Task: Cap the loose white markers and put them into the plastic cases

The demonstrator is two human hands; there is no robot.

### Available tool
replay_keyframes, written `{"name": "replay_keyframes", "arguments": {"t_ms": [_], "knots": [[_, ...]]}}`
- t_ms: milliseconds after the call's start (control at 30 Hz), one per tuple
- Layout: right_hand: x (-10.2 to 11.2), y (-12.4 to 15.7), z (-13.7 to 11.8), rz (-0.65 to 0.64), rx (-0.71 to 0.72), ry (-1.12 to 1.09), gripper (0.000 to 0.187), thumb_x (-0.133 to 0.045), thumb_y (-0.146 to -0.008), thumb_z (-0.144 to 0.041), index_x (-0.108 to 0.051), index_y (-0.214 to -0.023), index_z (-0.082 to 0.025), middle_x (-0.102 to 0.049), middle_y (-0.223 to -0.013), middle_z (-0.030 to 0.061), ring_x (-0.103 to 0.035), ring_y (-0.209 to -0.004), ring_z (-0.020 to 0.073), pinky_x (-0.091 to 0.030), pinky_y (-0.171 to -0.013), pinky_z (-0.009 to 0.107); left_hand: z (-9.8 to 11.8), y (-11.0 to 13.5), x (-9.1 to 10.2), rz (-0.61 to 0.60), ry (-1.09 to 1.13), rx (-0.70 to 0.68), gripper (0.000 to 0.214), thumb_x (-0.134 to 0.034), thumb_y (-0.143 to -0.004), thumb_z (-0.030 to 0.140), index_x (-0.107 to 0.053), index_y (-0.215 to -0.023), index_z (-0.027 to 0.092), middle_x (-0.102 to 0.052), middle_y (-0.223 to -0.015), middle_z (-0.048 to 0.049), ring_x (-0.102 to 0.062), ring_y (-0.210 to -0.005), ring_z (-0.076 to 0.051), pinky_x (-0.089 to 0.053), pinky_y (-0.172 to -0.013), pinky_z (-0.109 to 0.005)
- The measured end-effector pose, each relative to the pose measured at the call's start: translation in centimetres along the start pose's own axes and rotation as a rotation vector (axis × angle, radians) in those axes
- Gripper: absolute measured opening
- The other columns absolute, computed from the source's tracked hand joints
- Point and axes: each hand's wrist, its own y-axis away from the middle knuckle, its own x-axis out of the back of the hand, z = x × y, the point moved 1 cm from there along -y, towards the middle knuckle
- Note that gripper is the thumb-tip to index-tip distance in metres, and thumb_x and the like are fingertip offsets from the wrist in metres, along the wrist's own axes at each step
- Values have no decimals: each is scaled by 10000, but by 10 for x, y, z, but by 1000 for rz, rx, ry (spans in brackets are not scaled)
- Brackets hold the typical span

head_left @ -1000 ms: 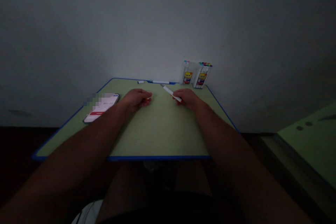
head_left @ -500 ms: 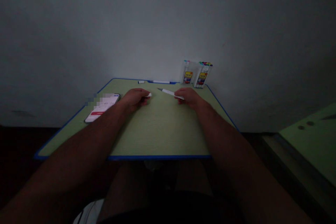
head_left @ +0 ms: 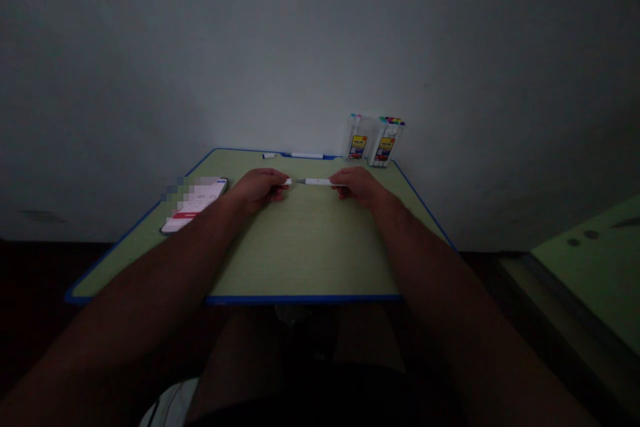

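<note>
Over the middle of the green table (head_left: 310, 247), my right hand (head_left: 356, 183) is closed around a white marker (head_left: 317, 181). The marker lies nearly level, its grey tip pointing left. My left hand (head_left: 263, 188) pinches a small white cap (head_left: 288, 181), which mostly hides behind the fingers. Cap and marker tip face each other across a narrow gap, not touching. Behind them, along the table's far edge, rest another white marker (head_left: 307, 156) and a separate white cap (head_left: 269, 156).
A phone (head_left: 197, 203) with a lit screen lies left of my left forearm. Two clear marker cases, the left case (head_left: 357, 140) and the fuller right case (head_left: 386, 143), stand at the back right. A grey wall (head_left: 280, 47) rises behind the table's blue rim.
The marker in my right hand has swung from a slant to nearly level, its tip now nearer the cap. The cap in my left hand has shifted slightly right.
</note>
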Motion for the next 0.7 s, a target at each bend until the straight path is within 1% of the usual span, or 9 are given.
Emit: {"name": "replay_keyframes", "arguments": {"t_ms": [133, 300, 533, 633, 700], "knots": [[-1, 1, 0, -14, 14, 6, 191, -658, -764, -68, -637, -589, -140, -594, -523, -13, -479, -436, 79, -432, -411, 192, 0, 2, -2, -8, -16, -11, 92, -696, -762, 33, -675, -718, 111, -675, -669, -66, -546, -488, -102, -485, -474, -232], [-2, 1, 2, -40, 33, 47, 225, -650, -783, -77, -638, -568, -141, -575, -500, -16, -477, -405, 81, -414, -402, 202, 0, 4, -5, -27, -20, -11, 96, -699, -767, 34, -678, -715, 112, -671, -659, -58, -545, -494, -97, -485, -482, -226], [-3, 0, 2, -60, 17, 47, 229, -674, -782, -85, -648, -565, -155, -592, -519, -18, -480, -404, 75, -427, -422, 198, -1, 7, -8, -69, -35, -36, 110, -706, -773, 29, -687, -709, 116, -675, -678, -62, -556, -509, -91, -487, -501, -222], [-4, -2, 4, -80, 23, 65, 226, -683, -780, -99, -649, -564, -157, -579, -498, -23, -480, -398, 76, -416, -413, 192, -1, 9, -9, -79, -47, -33, 119, -735, -756, 38, -686, -697, 130, -676, -678, -57, -554, -519, -91, -491, -513, -222], [-4, -3, 5, -86, 27, 61, 222, -673, -783, -100, -652, -569, -154, -585, -506, -21, -479, -399, 77, -415, -407, 194, -1, 9, -10, -82, -55, -32, 126, -720, -768, 39, -687, -693, 135, -673, -674, -54, -552, -524, -91, -488, -512, -220]]}}
